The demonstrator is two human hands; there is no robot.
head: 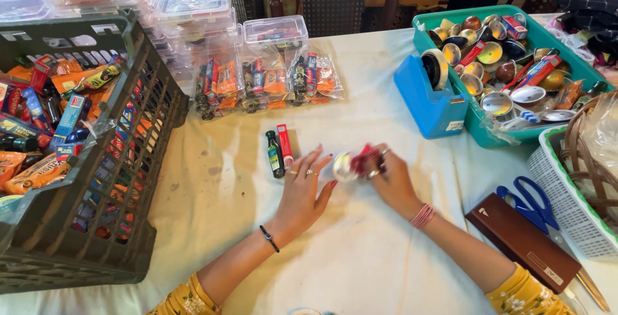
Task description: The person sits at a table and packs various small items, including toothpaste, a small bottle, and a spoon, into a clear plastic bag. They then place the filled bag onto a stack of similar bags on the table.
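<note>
My right hand [389,176] grips a small round silver tin [344,167] together with something red [364,159] at the middle of the table. My left hand [304,191] lies flat on the white cloth beside it, fingers spread, fingertips almost touching the tin. Just left of that hand lie a small dark bottle with a green label [275,154] and a slim red box [284,145], side by side.
A dark crate [129,160] full of packets stands at left. Clear bags of items [267,83] and plastic boxes sit behind. A blue tape dispenser [432,99], a teal tray [479,119] of tins, blue scissors [531,202], a brown case [521,241] and a white basket [570,209] are at right.
</note>
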